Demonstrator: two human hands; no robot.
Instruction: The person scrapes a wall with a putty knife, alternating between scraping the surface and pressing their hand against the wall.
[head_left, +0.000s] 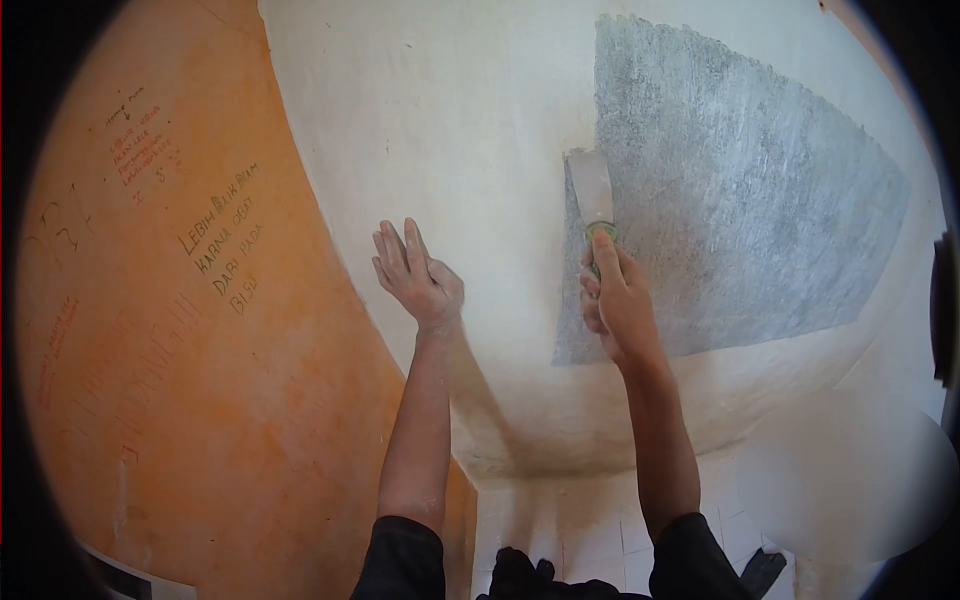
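Grasping firmly on the right here, clenching the right grip (622, 305) around a green-handled scraper (592, 185) and stretching what looks like the thumb up the handle. Pointing the blade upward, laying it along the left border of the grey patch (750, 200), right at the step where bare white wall (450, 110) is showing above. Working that margin just now, by the look of it; scraping or spreading, being unable to tell which from one still view.

Over on the other side, holding nothing visible in the left grip (425, 290), leaving it released, fingers extending up before the white wall. Perhaps bracing there, though not showing clearly whether touching. Standing well apart from the scraper, nearer the orange wall (260, 400) and its handwriting (225, 235).

Next, probably calling for a low, flat blade angle, even pressure and a short controlled stroke along that left border. Possibly calling for care at the blade's corners too, risking a gouge in the white surface when tilting too steeply.
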